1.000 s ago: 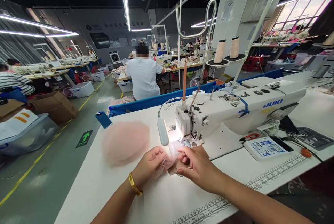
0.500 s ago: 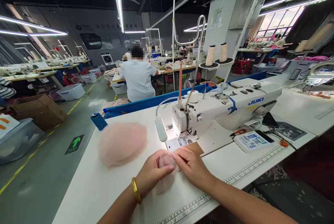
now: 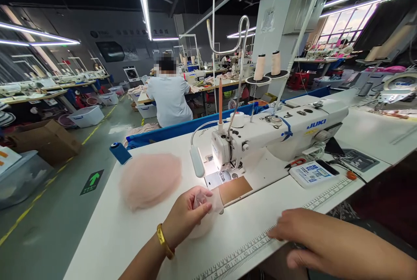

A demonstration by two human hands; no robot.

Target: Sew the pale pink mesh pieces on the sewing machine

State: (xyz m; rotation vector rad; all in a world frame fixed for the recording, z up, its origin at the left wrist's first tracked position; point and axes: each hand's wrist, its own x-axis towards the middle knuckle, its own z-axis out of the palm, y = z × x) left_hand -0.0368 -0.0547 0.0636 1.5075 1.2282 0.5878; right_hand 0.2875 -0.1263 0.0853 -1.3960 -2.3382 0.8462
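Grasping sheer pink fabric (image 3: 215,204) in left hand (image 3: 187,210), thumb against fingers. Lies near side of sewing machine (image 3: 270,135), at left end of brown plate (image 3: 237,189), right of pink pile (image 3: 150,180). Sits well left of right hand (image 3: 301,230), so left is nearer. Holding nothing visible in right, fingers loose, blurred, at near edge of table (image 3: 107,245). Can't tell long axis: bunched.
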